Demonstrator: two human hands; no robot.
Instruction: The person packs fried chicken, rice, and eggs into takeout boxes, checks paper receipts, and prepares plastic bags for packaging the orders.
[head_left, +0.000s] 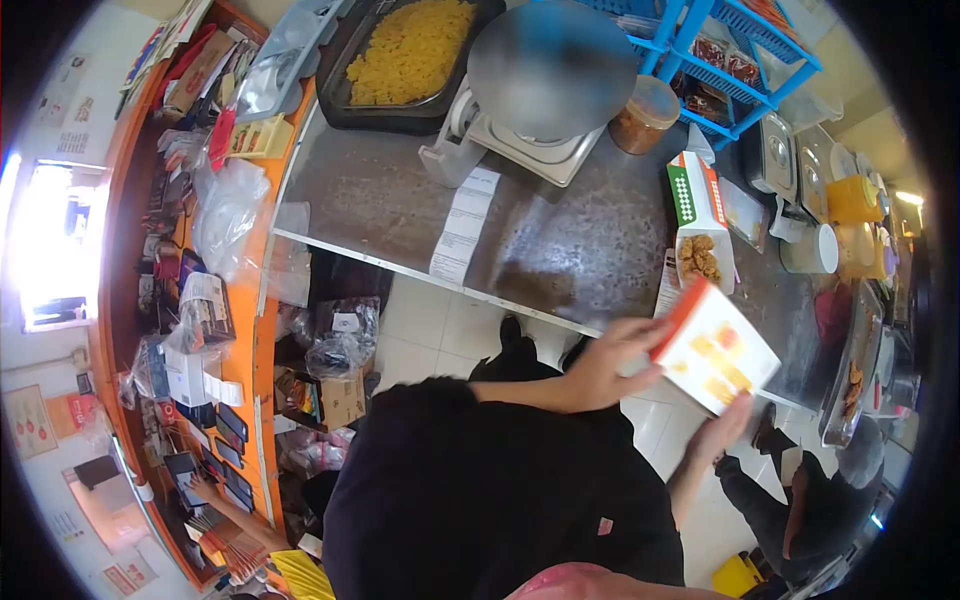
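A flat white box (715, 350) with a red edge and orange food pictures is held in front of my body, past the counter's front edge. My left hand (625, 362) grips its left side, fingers on the red edge. At its lower right corner my right hand (728, 425) holds the box with thumb and fingers. Just beyond it on the counter stands an open carton (697, 195) with green and red checks, with fried pieces (698, 258) in its near end. A paper slip lies partly under that carton.
The metal counter (370, 190) bears a tray of yellow rice (410, 55), a scale (540, 150), a long receipt (465, 225), a lidded tub (643, 115) and a blue rack (740, 70). An orange shelf with phones stands left. Co-workers are at lower left and lower right (830, 500).
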